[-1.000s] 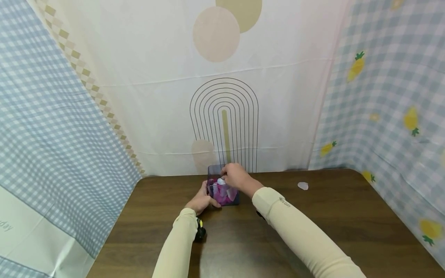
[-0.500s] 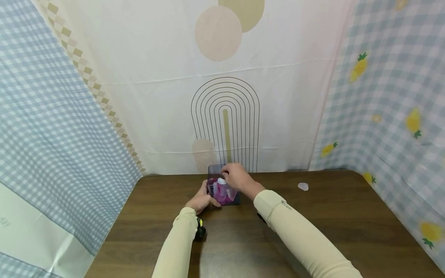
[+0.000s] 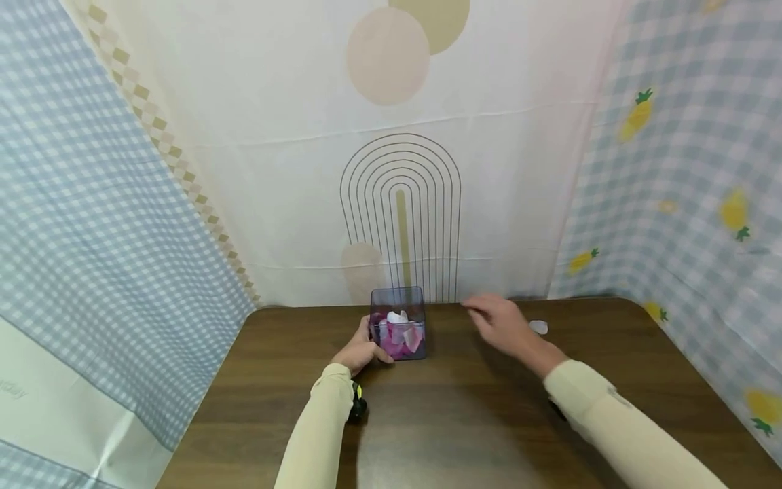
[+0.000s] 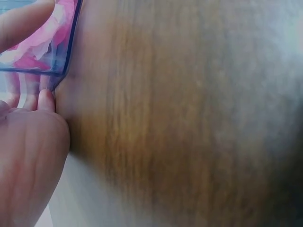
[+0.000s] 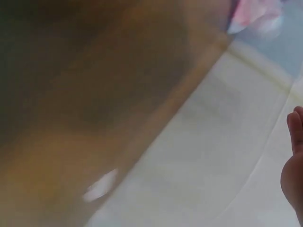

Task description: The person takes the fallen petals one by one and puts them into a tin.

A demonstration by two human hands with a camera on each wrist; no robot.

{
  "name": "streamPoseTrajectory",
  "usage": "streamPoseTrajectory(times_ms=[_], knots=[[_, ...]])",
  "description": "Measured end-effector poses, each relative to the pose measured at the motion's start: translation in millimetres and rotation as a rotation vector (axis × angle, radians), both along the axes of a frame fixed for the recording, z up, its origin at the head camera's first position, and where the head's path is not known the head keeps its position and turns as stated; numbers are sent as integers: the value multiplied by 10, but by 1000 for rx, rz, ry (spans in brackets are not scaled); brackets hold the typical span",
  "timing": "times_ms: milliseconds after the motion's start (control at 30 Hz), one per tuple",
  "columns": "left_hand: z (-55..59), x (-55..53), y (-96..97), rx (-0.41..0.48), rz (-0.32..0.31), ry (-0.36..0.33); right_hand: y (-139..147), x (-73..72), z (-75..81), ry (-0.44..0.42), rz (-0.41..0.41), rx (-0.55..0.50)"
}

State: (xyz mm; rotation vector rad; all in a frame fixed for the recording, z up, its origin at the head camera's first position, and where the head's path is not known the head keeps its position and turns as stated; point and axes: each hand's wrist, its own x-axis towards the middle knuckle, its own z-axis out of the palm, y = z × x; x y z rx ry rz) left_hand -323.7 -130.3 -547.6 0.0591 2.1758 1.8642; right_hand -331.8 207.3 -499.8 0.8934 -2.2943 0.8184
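Note:
My left hand [image 3: 356, 352] grips a see-through bluish plastic box [image 3: 380, 300] at its left side, thumb across the front. In the left wrist view its thumb lies over the box wall [image 4: 66, 52], and the other fingers are partly hidden behind it. Pink, purple and white petal-like pieces [image 3: 398, 339] fill the lower part of the box. To the right of the box, my right hand [image 3: 501, 324] hovers over the table with nothing seen in its fingers. Just beyond it lies one pale petal-like piece [image 3: 539, 327], which also shows in the right wrist view.
The brown wooden table [image 3: 440, 421] ends at the back against a white printed cloth [image 3: 293, 204]. Checked cloths hang on the left [image 3: 122, 238] and right [image 3: 690, 204]. Dark wrist devices sit near both cuffs.
My right hand has come out of the box and swung right, towards the loose pale piece. My left hand keeps its grip on the box, which stays in place.

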Motion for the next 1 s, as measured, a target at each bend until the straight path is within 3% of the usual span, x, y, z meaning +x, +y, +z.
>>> streamPoseTrajectory(times_ms=[167, 367, 500, 633, 733, 900, 1000], knots=[[10, 8, 39, 2, 6, -4, 583, 196, -100, -133, -150, 42], [29, 1, 27, -4, 18, -2, 803, 258, -121, -266, -198, 117], [26, 4, 5, 2, 29, -2, 824, 207, -151, -343, -245, 195], [-10, -13, -29, 7, 39, -1, 892, 111, -225, -372, -291, 338], [-37, -16, -40, 4, 37, -11, 979, 46, -319, -407, -294, 457], [-24, 6, -15, -6, 20, 0, 1111, -48, -422, -506, -280, 559], [-3, 4, 3, -5, 17, 2, 1160, -108, -442, -477, -285, 595]])
